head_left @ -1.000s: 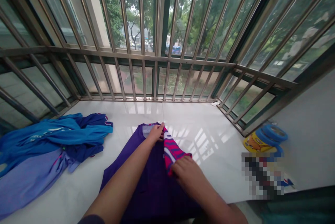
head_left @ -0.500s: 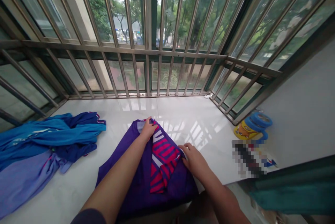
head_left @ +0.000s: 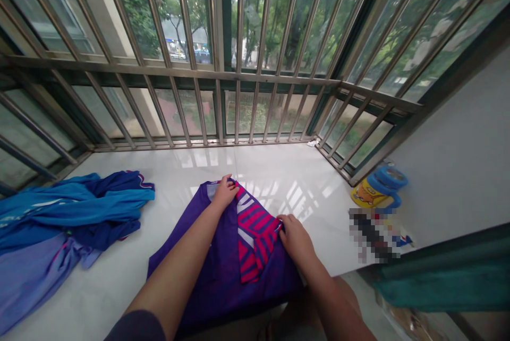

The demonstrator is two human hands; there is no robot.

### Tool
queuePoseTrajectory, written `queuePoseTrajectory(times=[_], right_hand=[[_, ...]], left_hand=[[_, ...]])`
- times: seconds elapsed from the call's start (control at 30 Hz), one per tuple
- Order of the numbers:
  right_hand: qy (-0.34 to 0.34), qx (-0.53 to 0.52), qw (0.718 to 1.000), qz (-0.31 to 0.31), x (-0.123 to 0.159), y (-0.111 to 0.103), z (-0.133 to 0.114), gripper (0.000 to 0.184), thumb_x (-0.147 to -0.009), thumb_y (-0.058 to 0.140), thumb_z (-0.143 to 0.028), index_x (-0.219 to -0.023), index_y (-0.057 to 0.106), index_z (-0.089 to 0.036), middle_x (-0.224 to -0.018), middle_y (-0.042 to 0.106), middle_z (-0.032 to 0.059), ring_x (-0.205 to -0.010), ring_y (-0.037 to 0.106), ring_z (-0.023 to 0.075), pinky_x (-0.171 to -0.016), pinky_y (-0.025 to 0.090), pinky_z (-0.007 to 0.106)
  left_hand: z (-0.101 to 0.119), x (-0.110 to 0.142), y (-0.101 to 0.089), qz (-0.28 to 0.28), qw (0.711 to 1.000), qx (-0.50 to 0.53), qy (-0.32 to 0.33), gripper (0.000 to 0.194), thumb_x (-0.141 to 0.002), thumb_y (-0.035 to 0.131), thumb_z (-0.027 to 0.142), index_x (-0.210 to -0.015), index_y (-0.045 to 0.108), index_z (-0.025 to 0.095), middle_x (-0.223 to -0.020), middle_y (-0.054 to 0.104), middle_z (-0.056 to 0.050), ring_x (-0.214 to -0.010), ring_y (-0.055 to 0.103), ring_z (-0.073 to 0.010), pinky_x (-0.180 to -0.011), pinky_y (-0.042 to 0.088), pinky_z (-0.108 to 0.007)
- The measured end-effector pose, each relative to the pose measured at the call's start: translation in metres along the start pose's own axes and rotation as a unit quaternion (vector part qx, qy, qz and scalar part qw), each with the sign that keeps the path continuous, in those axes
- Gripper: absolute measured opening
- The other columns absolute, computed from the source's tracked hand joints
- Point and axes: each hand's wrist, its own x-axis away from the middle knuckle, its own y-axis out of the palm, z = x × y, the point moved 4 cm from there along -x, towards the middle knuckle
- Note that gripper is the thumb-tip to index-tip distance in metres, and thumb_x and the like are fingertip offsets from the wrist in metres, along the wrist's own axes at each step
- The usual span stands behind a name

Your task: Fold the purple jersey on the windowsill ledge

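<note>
Underneath, the purple shirt (head_left: 223, 257), left hand (head_left: 226, 192) clamped on it beside the collar (head_left: 212, 191), right hand (head_left: 297, 236) on its striped sleeve (head_left: 257, 224).

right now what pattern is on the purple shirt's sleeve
The sleeve has pink and purple stripes with white patches, clearest in the head view.

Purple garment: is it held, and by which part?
The left hand touches the purple garment beside its collar, the right hand the outer edge of the striped part. I cannot tell whether either grips.
</note>
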Motion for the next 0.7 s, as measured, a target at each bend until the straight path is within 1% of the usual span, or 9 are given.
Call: queuePoseTrajectory(times=[0.07, 0.17, 0.23, 0.3, 0.4, 0.47, 0.57, 0.63, 0.7], right_hand=[[-0.003, 0.018, 1.000, -0.015, -0.001, 0.000, 0.000, 0.031, -0.100, 0.056, -0.017, -0.124, 0.074, -0.024, -0.121, 0.072, 0.0086, -0.117, 0.066, 0.0234, -0.099, 0.046, 0.028], [0.022, 0.042, 0.999, -0.021, -0.003, -0.003, 0.004, 0.027, -0.104, 0.053, -0.021, -0.117, 0.077, -0.023, -0.115, 0.073, 0.0083, -0.113, 0.067, 0.0229, -0.096, 0.046, 0.028], [0.024, 0.053, 0.998, -0.033, -0.004, -0.006, 0.005, 0.027, -0.104, 0.054, -0.021, -0.114, 0.078, -0.024, -0.113, 0.074, 0.0083, -0.111, 0.068, 0.0228, -0.095, 0.047, 0.028], [0.011, 0.061, 0.997, -0.042, -0.005, -0.009, 0.005, 0.026, -0.103, 0.054, -0.021, -0.112, 0.079, -0.024, -0.112, 0.075, 0.0085, -0.110, 0.068, 0.0237, -0.094, 0.048, 0.029], [-0.006, 0.068, 0.997, -0.035, -0.005, -0.012, 0.004, 0.027, -0.102, 0.056, -0.020, -0.113, 0.080, -0.025, -0.112, 0.076, 0.0090, -0.109, 0.069, 0.0259, -0.092, 0.050, 0.032], [-0.008, 0.067, 0.997, -0.031, -0.005, -0.012, 0.005, 0.026, -0.102, 0.056, -0.020, -0.113, 0.080, -0.025, -0.111, 0.076, 0.0087, -0.109, 0.069, 0.0264, -0.092, 0.051, 0.032], [-0.006, 0.056, 0.998, -0.032, -0.007, -0.010, 0.010, 0.025, -0.102, 0.057, -0.021, -0.112, 0.079, -0.026, -0.111, 0.076, 0.0086, -0.109, 0.070, 0.0257, -0.093, 0.051, 0.032], [-0.006, 0.049, 0.998, -0.032, -0.007, -0.008, 0.014, 0.025, -0.102, 0.057, -0.022, -0.113, 0.079, -0.025, -0.112, 0.075, 0.0092, -0.111, 0.070, 0.0260, -0.095, 0.052, 0.032], [-0.005, 0.044, 0.999, -0.031, -0.007, -0.007, 0.017, 0.026, -0.103, 0.056, -0.022, -0.116, 0.079, -0.024, -0.114, 0.075, 0.0102, -0.113, 0.070, 0.0267, -0.098, 0.052, 0.033]], left_hand=[[0.000, 0.000, 0.001, 0.001, 1.000, -0.022, 0.015, 0.075, -0.077, 0.088, 0.012, -0.144, 0.055, 0.022, -0.116, 0.074, -0.010, -0.105, 0.079, -0.0211, -0.097, 0.063, -0.036], [0.003, -0.001, 0.000, 0.016, 0.997, -0.069, 0.034, 0.068, -0.076, 0.088, 0.012, -0.138, 0.062, 0.023, -0.121, 0.072, -0.008, -0.095, 0.079, -0.0190, -0.092, 0.063, -0.035], [0.006, -0.002, -0.002, 0.035, 0.993, -0.103, 0.046, 0.064, -0.076, 0.086, 0.012, -0.135, 0.064, 0.024, -0.118, 0.072, -0.006, -0.088, 0.077, -0.0171, -0.090, 0.062, -0.034], [0.010, -0.005, -0.003, 0.050, 0.988, -0.130, 0.058, 0.063, -0.076, 0.086, 0.013, -0.135, 0.065, 0.025, -0.113, 0.072, -0.003, -0.087, 0.074, -0.0164, -0.091, 0.060, -0.033], [0.016, -0.011, 0.002, 0.054, 0.984, -0.149, 0.077, 0.060, -0.079, 0.084, 0.016, -0.135, 0.065, 0.025, -0.113, 0.071, -0.003, -0.083, 0.073, -0.0143, -0.089, 0.060, -0.031], [0.017, -0.016, 0.008, 0.049, 0.984, -0.151, 0.086, 0.056, -0.084, 0.081, 0.018, -0.137, 0.064, 0.024, -0.118, 0.070, -0.004, -0.080, 0.073, -0.0131, -0.085, 0.060, -0.030], [0.018, -0.020, 0.017, 0.030, 0.983, -0.153, 0.097, 0.052, -0.088, 0.077, 0.019, -0.137, 0.063, 0.024, -0.124, 0.070, -0.008, -0.085, 0.077, -0.0152, -0.085, 0.062, -0.031], [0.020, -0.020, 0.021, 0.003, 0.980, -0.164, 0.112, 0.044, -0.086, 0.076, 0.014, -0.128, 0.068, 0.022, -0.123, 0.071, -0.009, -0.091, 0.078, -0.0178, -0.088, 0.064, -0.033], [0.024, -0.017, 0.024, -0.032, 0.973, -0.184, 0.138, 0.033, -0.082, 0.077, 0.009, -0.112, 0.074, 0.022, -0.120, 0.071, -0.009, -0.100, 0.077, -0.0212, -0.095, 0.064, -0.037]])
